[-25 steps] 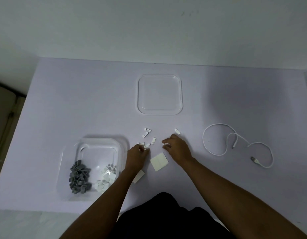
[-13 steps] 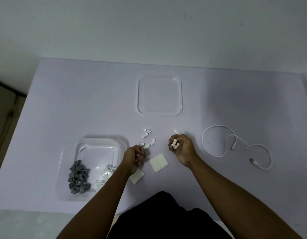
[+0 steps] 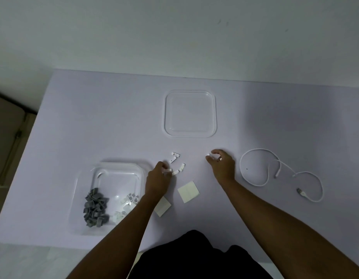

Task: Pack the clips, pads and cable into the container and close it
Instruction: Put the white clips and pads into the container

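A clear container [image 3: 88, 178] at the front left holds grey clips [image 3: 95, 207] and white clips [image 3: 127, 204]. Its clear lid [image 3: 190, 113] lies flat farther back. Several loose white clips [image 3: 175, 158] lie between my hands. My left hand [image 3: 157, 178] pinches a white clip beside the container. My right hand [image 3: 222, 164] curls round white clips and reaches onto another one on the table. Two square pads lie near my left forearm, one [image 3: 188, 191] in full view, the other [image 3: 162, 206] partly under the arm. A white cable [image 3: 263, 172] lies looped at the right.
The pale table [image 3: 94, 121] ends at a wall behind and drops off at the left, where a darker floor [image 3: 7, 137] shows. My dark clothing [image 3: 194, 256] fills the near edge.
My right hand, which had lifted with clips in its palm, has turned over and moved back and right onto a clip on the table. My left hand shifted slightly toward the loose clips.
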